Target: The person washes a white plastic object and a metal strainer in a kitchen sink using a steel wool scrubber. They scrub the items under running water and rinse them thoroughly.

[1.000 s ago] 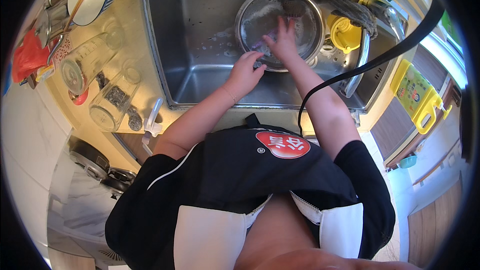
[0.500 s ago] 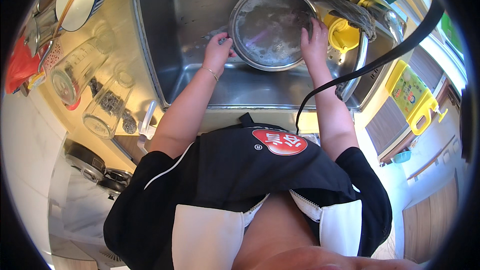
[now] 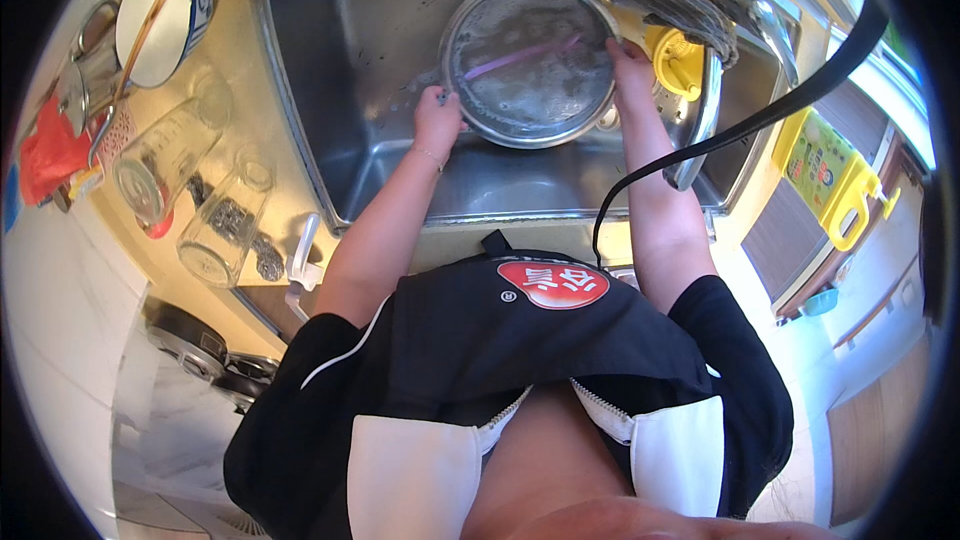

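Over the steel sink [image 3: 335, 90], a round, wet, steel-rimmed vessel [image 3: 530, 90] sits between my hands; whether it is a shallow pan or a lid I cannot tell. Its greyish face carries some foam and a pink streak, perhaps a strip or a reflection. My left hand [image 3: 437, 122] is closed at its left edge, and something small and grey shows at the fingertips. On the opposite edge, my right hand [image 3: 630, 75] grips the rim, its fingers partly hidden. Close by my right hand is a yellow strainer basket [image 3: 678, 62].
A faucet [image 3: 712, 105] and a grey cloth [image 3: 692, 18] are at the sink's right. Two glass jars [image 3: 212, 258] lie on the left counter beside a steel scrubber [image 3: 268, 262]. A white bowl [image 3: 152, 25] stands farther back. A black strap [image 3: 740, 135] crosses the right side.
The round vessel has shifted slightly left and its foam has thinned. The pink streak looks longer. My right hand has gone from lying on the face's edge to gripping the rim.
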{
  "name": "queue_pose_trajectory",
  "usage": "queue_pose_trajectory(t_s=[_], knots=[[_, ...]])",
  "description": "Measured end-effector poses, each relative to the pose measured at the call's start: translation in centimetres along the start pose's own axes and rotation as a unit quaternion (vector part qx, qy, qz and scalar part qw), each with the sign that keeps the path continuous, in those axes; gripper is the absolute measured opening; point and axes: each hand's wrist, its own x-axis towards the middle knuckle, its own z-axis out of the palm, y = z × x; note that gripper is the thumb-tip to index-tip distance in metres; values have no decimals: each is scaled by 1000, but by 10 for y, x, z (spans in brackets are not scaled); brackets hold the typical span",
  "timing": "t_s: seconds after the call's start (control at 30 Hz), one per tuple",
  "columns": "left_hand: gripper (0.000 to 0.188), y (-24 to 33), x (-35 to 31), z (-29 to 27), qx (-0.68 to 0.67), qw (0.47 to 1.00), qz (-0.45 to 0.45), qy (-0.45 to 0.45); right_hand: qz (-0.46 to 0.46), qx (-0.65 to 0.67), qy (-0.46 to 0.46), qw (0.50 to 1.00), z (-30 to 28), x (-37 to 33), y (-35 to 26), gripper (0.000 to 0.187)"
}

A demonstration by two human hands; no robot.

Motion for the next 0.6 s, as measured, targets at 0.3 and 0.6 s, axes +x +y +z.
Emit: queue_pose_trajectory(t_s=[0.3,0.6], knots=[[34,-4,-79,-78,-84,995,8,54,140,87,-105,981,20,-91,-54,20],[25,-18,-176,-127,-113,973,-18,199,-14,38,-190,981,63,-154,-101,25]])
